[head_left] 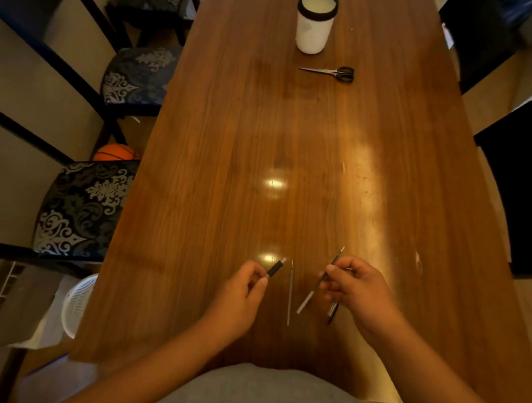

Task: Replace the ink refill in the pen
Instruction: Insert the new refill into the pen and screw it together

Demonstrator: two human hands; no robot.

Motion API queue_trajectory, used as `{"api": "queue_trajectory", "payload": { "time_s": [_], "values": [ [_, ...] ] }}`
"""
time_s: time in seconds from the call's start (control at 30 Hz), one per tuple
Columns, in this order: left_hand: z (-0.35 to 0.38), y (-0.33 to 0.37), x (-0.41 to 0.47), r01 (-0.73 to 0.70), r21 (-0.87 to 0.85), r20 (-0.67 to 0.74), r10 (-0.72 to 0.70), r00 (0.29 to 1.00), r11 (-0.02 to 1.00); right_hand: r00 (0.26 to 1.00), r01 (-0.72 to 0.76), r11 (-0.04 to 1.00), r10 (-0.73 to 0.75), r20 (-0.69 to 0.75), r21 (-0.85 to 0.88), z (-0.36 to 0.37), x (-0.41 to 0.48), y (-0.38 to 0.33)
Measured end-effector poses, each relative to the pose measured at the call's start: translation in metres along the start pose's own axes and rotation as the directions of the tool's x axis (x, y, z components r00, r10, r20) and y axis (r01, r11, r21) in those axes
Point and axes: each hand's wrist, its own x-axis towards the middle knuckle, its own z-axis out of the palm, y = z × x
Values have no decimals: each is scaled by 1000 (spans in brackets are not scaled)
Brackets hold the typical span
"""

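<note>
My left hand (246, 289) pinches a short black pen section (275, 268) with a pale tip, held just above the wooden table (216, 166). My right hand (354, 286) grips a thin ink refill (315, 288) that slants from upper right to lower left, its metal tip pointing away from me. A second dark pen part (332, 313) sticks out below the same hand. Between my hands, another thin refill (290, 292) lies on the table, pointing straight away from me.
Black-handled scissors (333, 73) lie far up the table, with a white cylindrical container (314, 25) behind them. Patterned chairs (81, 210) line the left side, a white basket (76, 304) stands on the floor, and dark chairs (520, 187) stand on the right.
</note>
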Motion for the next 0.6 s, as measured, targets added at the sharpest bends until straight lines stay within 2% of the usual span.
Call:
{"api": "queue_trajectory", "payload": {
  "time_s": [0.33, 0.6],
  "values": [
    [-14, 38, -43, -108, -290, -15, 108, 994, 951, 981, 193, 958, -190, -36, 214, -3, -29, -53],
    [-20, 62, -65, -197, -324, -7, 206, 979, 925, 957, 282, 918, -291, -10, 279, 3, -53, -90]
  ]
}}
